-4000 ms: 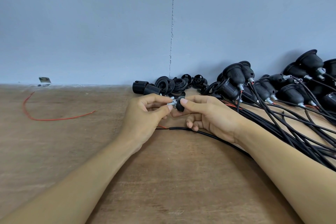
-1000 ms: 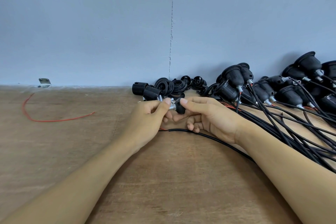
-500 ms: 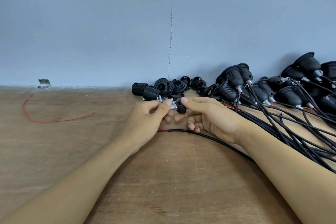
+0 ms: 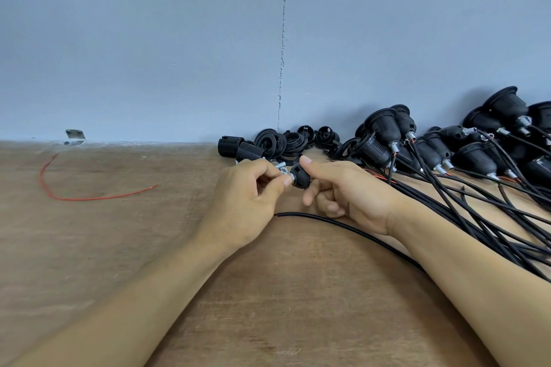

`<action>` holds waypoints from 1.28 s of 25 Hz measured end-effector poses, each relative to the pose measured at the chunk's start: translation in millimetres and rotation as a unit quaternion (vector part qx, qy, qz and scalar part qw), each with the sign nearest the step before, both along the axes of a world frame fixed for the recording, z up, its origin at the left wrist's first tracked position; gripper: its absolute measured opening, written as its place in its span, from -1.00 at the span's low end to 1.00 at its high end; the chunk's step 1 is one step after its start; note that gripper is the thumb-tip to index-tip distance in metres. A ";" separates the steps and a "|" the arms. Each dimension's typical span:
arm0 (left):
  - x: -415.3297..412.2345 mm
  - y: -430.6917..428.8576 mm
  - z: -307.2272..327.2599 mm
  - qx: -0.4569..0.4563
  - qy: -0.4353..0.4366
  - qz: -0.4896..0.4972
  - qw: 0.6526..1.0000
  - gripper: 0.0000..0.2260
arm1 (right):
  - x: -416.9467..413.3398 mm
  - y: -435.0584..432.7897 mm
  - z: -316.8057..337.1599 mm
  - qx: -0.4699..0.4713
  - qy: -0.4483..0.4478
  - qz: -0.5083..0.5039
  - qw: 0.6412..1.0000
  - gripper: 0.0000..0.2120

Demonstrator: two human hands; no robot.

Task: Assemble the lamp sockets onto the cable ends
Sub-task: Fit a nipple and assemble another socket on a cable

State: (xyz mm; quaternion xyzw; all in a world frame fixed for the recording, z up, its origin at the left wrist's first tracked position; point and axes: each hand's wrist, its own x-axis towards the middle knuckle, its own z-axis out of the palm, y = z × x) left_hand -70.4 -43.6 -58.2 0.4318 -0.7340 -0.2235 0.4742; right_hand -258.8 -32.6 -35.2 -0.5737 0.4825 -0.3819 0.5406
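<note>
Just in front of the pile of loose black parts (image 4: 274, 141), the socket cap (image 4: 300, 178) is held crosswise (its metal nipple (image 4: 287, 179) pointing left). The right hand (image 4: 351, 194) pinches its black body; the left hand (image 4: 241, 202) pinches the metal nipple.

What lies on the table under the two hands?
A black cable lies there, its end beside the left hand. It runs on under the right forearm, which covers the rest.

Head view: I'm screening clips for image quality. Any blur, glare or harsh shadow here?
In the head view, light is soft and even, with no glare; the assembled sockets cast faint shadows on the wall. The socket cap in the right hand is sharp; the metal fitting pinched by the left hand is too small to resolve.
</note>
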 end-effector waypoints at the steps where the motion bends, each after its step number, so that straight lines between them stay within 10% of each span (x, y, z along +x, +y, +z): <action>1: 0.3 0.7 0.0 -0.013 -0.008 0.001 1.000 -0.88 | -0.1 0.4 0.4 -0.003 0.014 -0.003 1.000 -0.56; 11: -1.0 -3.1 -13.5 -0.076 -0.073 -0.027 0.994 -0.71 | 9.2 6.8 16.9 -0.071 0.209 0.017 0.975 -0.61; 14: -1.5 -5.0 -12.1 -0.062 -0.005 0.021 0.998 -0.74 | -7.7 10.2 40.6 -0.017 0.494 0.069 0.866 -0.53; 17: -3.4 -3.8 -7.6 -0.029 0.063 0.056 0.996 -0.66 | -13.1 13.6 45.7 0.006 0.599 0.092 0.795 -0.79; 24: -7.8 9.7 2.8 -0.176 0.064 0.030 0.982 -0.73 | -28.8 1.3 48.1 -0.114 0.390 -0.077 0.910 -0.89; 32: -16.7 23.0 4.1 0.133 -0.008 -0.165 0.977 -0.72 | -31.9 -11.7 39.2 -0.188 -0.057 -0.303 0.932 -0.92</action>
